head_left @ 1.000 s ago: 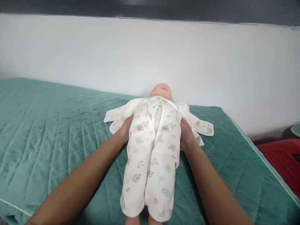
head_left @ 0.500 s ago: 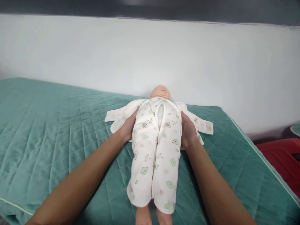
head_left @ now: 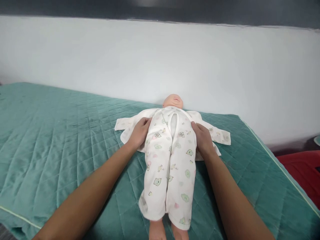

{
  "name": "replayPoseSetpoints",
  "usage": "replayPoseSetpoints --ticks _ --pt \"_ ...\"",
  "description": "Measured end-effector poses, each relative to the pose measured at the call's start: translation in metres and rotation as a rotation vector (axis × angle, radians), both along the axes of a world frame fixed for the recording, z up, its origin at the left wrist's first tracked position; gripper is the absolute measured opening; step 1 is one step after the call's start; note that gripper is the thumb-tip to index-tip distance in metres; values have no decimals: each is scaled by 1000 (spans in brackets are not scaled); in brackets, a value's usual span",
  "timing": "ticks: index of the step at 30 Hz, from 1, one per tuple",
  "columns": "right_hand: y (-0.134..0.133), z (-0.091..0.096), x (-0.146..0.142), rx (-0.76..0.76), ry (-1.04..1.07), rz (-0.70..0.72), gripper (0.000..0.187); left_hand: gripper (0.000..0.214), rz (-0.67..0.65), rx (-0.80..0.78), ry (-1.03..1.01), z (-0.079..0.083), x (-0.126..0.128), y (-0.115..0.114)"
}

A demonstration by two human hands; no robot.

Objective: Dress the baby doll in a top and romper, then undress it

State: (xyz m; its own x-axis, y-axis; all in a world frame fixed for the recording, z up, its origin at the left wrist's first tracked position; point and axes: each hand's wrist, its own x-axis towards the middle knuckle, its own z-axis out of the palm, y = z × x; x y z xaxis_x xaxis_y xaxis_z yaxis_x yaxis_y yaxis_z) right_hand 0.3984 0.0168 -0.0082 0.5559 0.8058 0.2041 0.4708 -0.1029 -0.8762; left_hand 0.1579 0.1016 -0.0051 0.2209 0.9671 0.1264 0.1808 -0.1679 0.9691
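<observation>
A baby doll [head_left: 172, 100] lies on its back on a green quilted bed [head_left: 62, 140], its head toward the wall. It wears a white sleepsuit [head_left: 170, 163] printed with small animals, open down the chest. The empty sleeves lie spread out to both sides. My left hand [head_left: 139, 132] rests against the doll's left flank, fingers curved round the torso. On the other flank my right hand [head_left: 203, 138] does the same. The doll's bare feet [head_left: 167, 231] stick out of the sleepsuit's legs at the lower edge.
A white wall [head_left: 160, 63] runs right behind the doll's head. The bed's edge slopes down at the right, and a red object [head_left: 303, 173] sits beyond it on the floor.
Both hands have slid up from under the doll's sides onto the sleepsuit's flanks. The doll has shifted away from me, and its bare feet now show below the legs.
</observation>
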Motion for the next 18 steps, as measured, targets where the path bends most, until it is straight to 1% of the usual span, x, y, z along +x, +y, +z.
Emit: replayPoseSetpoints --ticks 2,3,5,6,8,10,14,18 --pt "-2 3 2 -11 -137 -99 41 31 9 39 51 -2 0 2" --pt "-2 3 2 16 -179 -153 37 27 7 45 59 -3 0 3" --pt "1 3 4 117 -242 -231 28 23 3 65 73 -5 1 4" --pt "3 2 5 173 -266 -241 25 22 0 81 84 -5 1 5" --pt "11 2 7 266 -299 -198 22 22 -7 111 102 -7 2 5" --pt "22 4 9 297 -306 -117 21 21 -24 121 111 -7 2 6" --pt "44 11 12 241 -251 33 16 19 -47 123 120 -7 1 8" --pt "52 15 18 133 -174 102 19 19 -39 153 164 -6 2 10"
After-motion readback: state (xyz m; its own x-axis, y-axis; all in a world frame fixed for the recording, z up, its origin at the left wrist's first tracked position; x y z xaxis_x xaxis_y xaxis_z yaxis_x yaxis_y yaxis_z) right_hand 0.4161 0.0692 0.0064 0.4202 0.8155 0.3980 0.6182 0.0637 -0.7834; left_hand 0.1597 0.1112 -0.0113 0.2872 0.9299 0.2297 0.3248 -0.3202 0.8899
